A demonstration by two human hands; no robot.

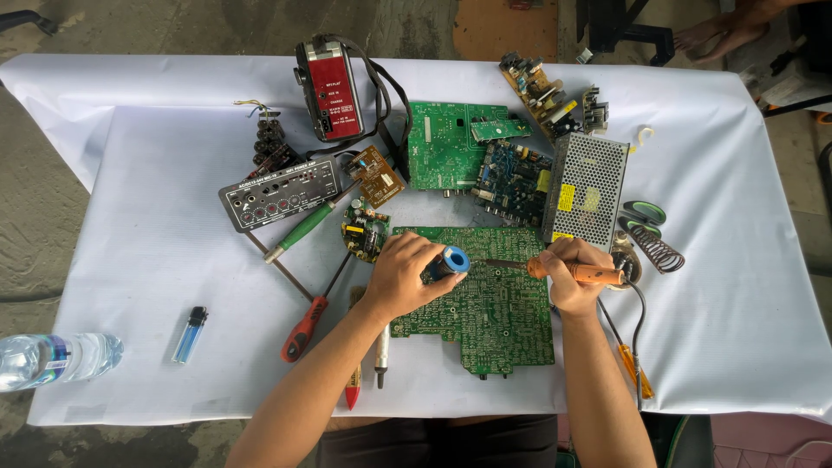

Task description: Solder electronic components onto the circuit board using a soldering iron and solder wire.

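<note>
Both forearms are reaching up from the bottom edge and meeting over the big green board (485, 303), which is lying flat on the table (130, 260) right in front of the person. The left hand (406, 277) is resting on the board's upper left part, wrist bent slightly, fingers curling around a dark pump (446, 263) with a blue end; the end is pointing right, toward the other hand. The fingers are covering most of the pump's body, so its shape is hard to make out. The right hand (568, 276) is sitting at the board's right edge, closing in a fist-like grip around the orange handle of the iron (563, 270), whose thin shaft is running left over the board's top part. The tip is coming close to the pump's blue end, though whether it is touching the board is too small to tell. The iron's black cord (640, 321) is looping down past the board's right side.

Left of the board, a red screwdriver (305, 325) and a green one (299, 231) are lying at angles. Above the board, a smaller green board (446, 143) and a perforated metal box (585, 186) are sitting side by side. Far left of the board, a bottle (56, 358) is getting cut off by the frame edge, with a blue lighter (190, 334) between it and the red screwdriver.
</note>
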